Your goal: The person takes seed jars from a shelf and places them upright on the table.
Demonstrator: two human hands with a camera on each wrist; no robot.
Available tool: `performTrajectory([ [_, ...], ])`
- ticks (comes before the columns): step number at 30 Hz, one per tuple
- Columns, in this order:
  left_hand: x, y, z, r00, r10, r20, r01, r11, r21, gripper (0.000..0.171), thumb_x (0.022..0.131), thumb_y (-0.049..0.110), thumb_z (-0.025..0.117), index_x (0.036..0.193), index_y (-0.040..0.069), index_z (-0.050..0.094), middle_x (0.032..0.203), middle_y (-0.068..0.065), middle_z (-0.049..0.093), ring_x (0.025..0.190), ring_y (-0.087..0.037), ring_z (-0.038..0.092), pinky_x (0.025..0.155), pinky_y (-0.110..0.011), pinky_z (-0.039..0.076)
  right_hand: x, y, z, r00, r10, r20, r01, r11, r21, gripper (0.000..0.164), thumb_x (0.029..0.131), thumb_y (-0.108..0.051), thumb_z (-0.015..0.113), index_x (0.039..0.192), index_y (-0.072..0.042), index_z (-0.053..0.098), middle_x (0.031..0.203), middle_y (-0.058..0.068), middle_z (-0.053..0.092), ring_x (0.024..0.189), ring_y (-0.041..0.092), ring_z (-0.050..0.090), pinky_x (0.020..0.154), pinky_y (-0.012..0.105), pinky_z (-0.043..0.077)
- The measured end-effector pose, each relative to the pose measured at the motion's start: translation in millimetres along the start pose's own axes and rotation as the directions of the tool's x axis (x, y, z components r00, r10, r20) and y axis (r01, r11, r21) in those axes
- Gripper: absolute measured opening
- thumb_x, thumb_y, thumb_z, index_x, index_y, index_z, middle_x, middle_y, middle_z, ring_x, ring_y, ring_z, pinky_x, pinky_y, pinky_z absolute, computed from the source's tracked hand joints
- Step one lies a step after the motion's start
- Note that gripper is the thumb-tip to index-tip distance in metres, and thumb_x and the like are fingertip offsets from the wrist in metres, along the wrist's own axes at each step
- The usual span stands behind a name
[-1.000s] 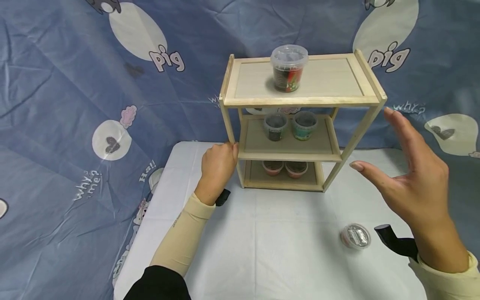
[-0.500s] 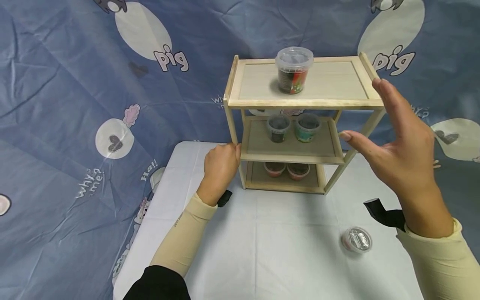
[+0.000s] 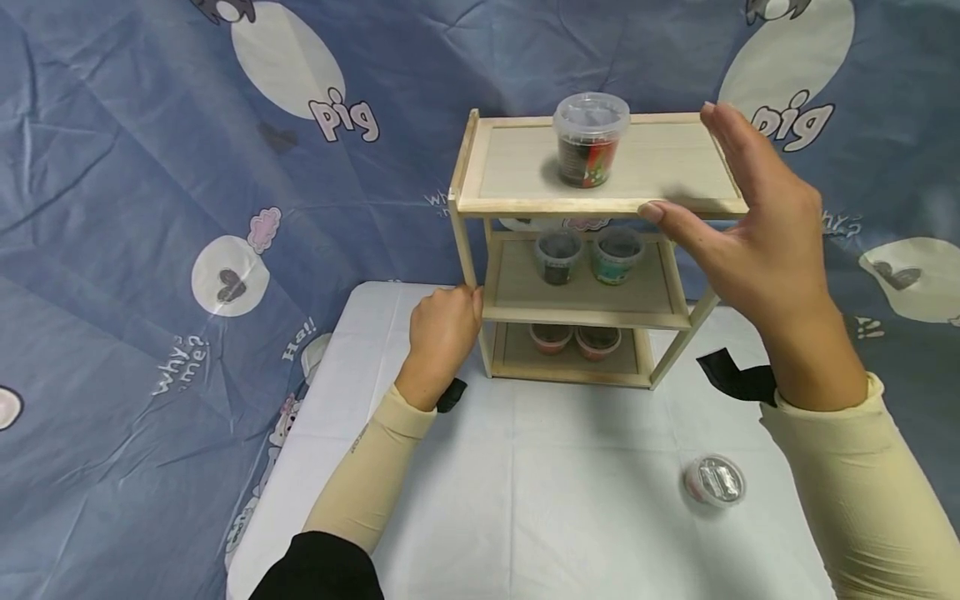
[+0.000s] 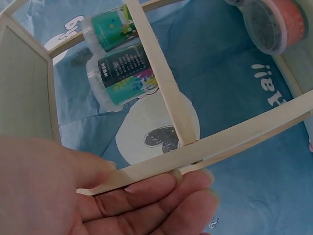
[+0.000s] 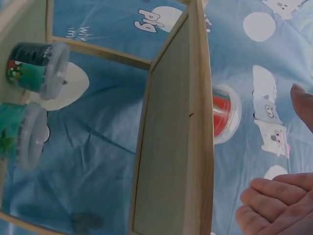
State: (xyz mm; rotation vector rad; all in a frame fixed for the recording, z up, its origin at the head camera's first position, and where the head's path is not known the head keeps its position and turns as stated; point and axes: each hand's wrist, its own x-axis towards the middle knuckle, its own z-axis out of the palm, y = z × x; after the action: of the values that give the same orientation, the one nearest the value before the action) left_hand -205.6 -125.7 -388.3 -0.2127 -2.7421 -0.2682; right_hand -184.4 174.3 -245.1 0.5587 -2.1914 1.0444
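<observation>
My left hand (image 3: 444, 333) grips the front left post of a small three-tier wooden shelf (image 3: 517, 206), thumb on one side and fingers on the other in the left wrist view. My right hand (image 3: 765, 225) is held up in front of the shelf's top right corner, thumb and fingers spread wide with nothing between them. Left of it, on the top tier, stands a lidded clear tub (image 3: 588, 142) with dark contents and a red label. The middle tier carries a dark-labelled tub (image 3: 557, 257) and a teal-labelled tub (image 3: 617, 257).
Two reddish tubs (image 3: 551, 337) sit on the bottom tier. A small round tub (image 3: 715, 481) with a silvery top lies on the white tabletop (image 3: 570, 467) at the front right. A blue printed cloth (image 3: 135, 208) hangs behind and to the left.
My right hand has moved left and up, from beside the shelf to in front of its top right corner. My left hand keeps its hold on the post.
</observation>
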Motion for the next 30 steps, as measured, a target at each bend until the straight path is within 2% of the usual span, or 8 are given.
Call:
performTrajectory([
  [4,-0.1,-0.5,-0.1,1.000,0.001,-0.004,-0.001,1.000,0.003,0.040,0.110,0.024,0.055,0.084,0.001,0.074,0.069,-0.021,0.069,0.058,-0.039,0.069,0.050,-0.051,0.055,8.3,1.6,5.0,1.000,0.011,0.020,-0.011,1.000,0.007,0.089,0.082,-0.001,0.089,0.158,-0.006,0.043,0.159,0.004,0.047,0.147,0.008,0.039,0.120,0.029,0.029],
  [8,0.0,-0.6,-0.4,1.000,0.000,-0.001,0.000,1.000,0.005,0.040,0.110,0.024,0.055,0.084,0.001,0.074,0.069,-0.021,0.069,0.058,-0.039,0.069,0.050,-0.051,0.055,14.9,2.9,9.5,0.997,0.061,0.052,-0.060,0.998,-0.010,0.088,0.085,-0.009,0.089,0.159,-0.009,0.042,0.160,0.000,0.046,0.147,0.003,0.037,0.120,0.027,0.028],
  [11,0.2,-0.3,-0.4,1.000,-0.001,0.001,0.001,1.000,0.009,0.040,0.110,0.025,0.055,0.084,0.001,0.074,0.069,-0.021,0.069,0.059,-0.039,0.070,0.050,-0.051,0.055,19.6,3.2,14.1,0.992,0.098,0.077,-0.099,0.995,0.002,0.087,0.086,-0.014,0.089,0.160,-0.011,0.042,0.161,0.000,0.045,0.147,0.002,0.036,0.120,0.026,0.027],
  [17,-0.1,-0.6,1.7,1.000,0.000,-0.001,0.000,1.000,0.007,0.040,0.110,0.025,0.055,0.084,0.001,0.074,0.068,-0.021,0.069,0.058,-0.039,0.069,0.050,-0.050,0.054,31.6,2.6,23.3,0.986,0.117,0.116,-0.121,0.992,0.027,0.087,0.088,-0.019,0.088,0.160,-0.008,0.040,0.162,0.003,0.043,0.147,0.002,0.036,0.120,0.025,0.026],
  [30,-0.7,-0.9,0.9,1.000,-0.001,-0.006,0.000,1.000,-0.006,0.039,0.110,0.024,0.055,0.084,0.001,0.073,0.070,-0.022,0.069,0.059,-0.040,0.070,0.050,-0.052,0.054,54.9,-1.0,38.8,0.958,0.223,0.181,-0.223,0.975,-0.017,0.092,0.091,-0.035,0.084,0.164,-0.011,0.032,0.166,0.000,0.037,0.150,0.001,0.031,0.120,0.022,0.020],
])
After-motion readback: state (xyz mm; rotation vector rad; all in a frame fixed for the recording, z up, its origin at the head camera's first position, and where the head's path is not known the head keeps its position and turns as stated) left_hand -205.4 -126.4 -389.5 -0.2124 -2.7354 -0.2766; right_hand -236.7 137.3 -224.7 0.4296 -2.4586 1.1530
